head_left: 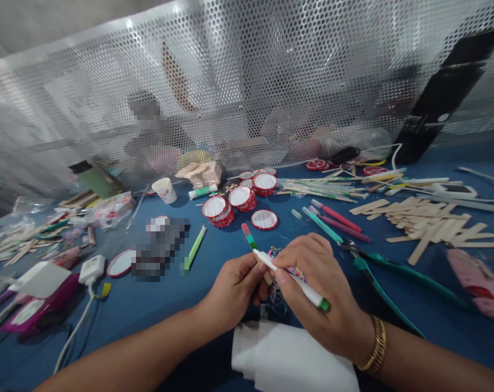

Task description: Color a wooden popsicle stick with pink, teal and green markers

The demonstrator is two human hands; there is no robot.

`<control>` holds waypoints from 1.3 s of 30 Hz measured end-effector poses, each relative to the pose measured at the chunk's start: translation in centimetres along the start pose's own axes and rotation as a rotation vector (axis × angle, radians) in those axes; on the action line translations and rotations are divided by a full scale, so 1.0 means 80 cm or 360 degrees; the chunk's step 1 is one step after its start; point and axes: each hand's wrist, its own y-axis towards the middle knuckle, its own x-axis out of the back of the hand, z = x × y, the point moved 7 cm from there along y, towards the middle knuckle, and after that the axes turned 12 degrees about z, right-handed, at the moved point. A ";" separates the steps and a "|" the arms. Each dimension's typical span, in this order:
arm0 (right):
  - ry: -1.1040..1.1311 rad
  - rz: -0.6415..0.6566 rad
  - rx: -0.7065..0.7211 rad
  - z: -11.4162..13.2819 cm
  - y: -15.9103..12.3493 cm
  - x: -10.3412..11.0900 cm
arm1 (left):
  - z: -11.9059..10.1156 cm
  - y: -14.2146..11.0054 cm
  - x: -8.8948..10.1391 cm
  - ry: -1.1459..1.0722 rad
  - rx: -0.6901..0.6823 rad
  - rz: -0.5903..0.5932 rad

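Pinched in my left hand (236, 288) is a flat wooden craft stick (247, 234), its far end coloured red and then green. My right hand (312, 288) grips a white marker (304, 283) with a green end, and the marker's tip meets the stick close to my left fingertips. Colourful threads (276, 296) show between and below my hands, partly hidden by my fingers. Under my wrists lies a folded white cloth or paper (288, 354). Just past the stick is a round white disc with a red rim (264, 219).
Stacked red-rimmed discs (222, 218) stand behind my hands. To the right lie pink and teal markers (340, 218), green-handled pliers (410, 272) and a heap of craft sticks (434, 223). A white cup (164, 190) and a charger (92, 269) are left. A perforated metal screen (247, 81) borders the back.
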 end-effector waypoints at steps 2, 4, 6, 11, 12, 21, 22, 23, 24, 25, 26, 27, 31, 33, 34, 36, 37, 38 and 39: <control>-0.0020 -0.0011 -0.0023 -0.002 0.000 0.001 | -0.002 0.000 0.000 0.0009 -0.0005 -0.0011; -0.0045 -0.0039 -0.0061 -0.005 0.000 0.003 | -0.004 -0.001 0.000 0.0018 -0.0005 -0.0021; -0.0054 -0.0063 -0.0079 -0.006 -0.001 0.005 | -0.005 -0.001 -0.001 0.0023 0.0000 -0.0018; 0.0006 -0.0004 -0.0008 -0.001 0.000 0.000 | -0.001 -0.001 -0.001 0.0003 0.0001 0.0000; 0.0002 0.0006 -0.0011 -0.001 0.001 -0.001 | 0.000 0.000 0.000 -0.0004 0.0003 0.0000; -0.0013 -0.0030 -0.0029 -0.002 0.001 0.002 | -0.002 -0.002 -0.002 -0.0038 0.0022 -0.0005; -0.0005 -0.0013 -0.0020 -0.001 0.001 0.001 | -0.002 -0.002 -0.002 -0.0032 0.0019 -0.0009; -0.0001 -0.0002 -0.0018 -0.001 0.002 0.000 | -0.003 -0.002 -0.002 -0.0022 0.0016 -0.0013; -0.0004 -0.0002 -0.0025 -0.002 0.002 0.000 | -0.003 -0.002 -0.002 -0.0008 0.0013 -0.0018; -0.0014 -0.0015 -0.0041 -0.003 0.002 0.001 | -0.004 -0.002 -0.002 0.0004 0.0012 -0.0022; -0.0026 -0.0036 -0.0059 -0.004 0.002 0.003 | -0.005 -0.001 -0.001 0.0012 0.0011 -0.0026; -0.0038 -0.0058 -0.0078 -0.006 0.001 0.004 | -0.005 -0.001 -0.001 0.0018 0.0010 -0.0027; -0.0040 -0.0088 -0.0054 -0.005 0.001 0.006 | -0.005 0.000 -0.002 -0.0005 0.0004 -0.0017; -0.0013 -0.0049 -0.0026 -0.003 0.002 0.003 | -0.004 0.000 -0.002 -0.0042 0.0003 -0.0013; -0.0002 -0.0027 -0.0021 -0.002 0.002 0.001 | -0.003 -0.001 -0.002 -0.0052 0.0003 -0.0013; 0.0000 -0.0006 -0.0031 -0.003 0.002 0.000 | -0.002 -0.001 -0.001 -0.0050 0.0006 -0.0014; -0.0010 -0.0012 -0.0041 -0.003 0.002 0.000 | -0.002 0.000 -0.001 -0.0040 0.0010 -0.0018; -0.0025 -0.0027 -0.0052 -0.004 0.002 0.001 | -0.003 0.000 0.000 -0.0028 0.0014 -0.0021; -0.0040 -0.0044 -0.0060 -0.005 0.002 0.003 | -0.003 0.000 0.000 -0.0017 0.0015 -0.0024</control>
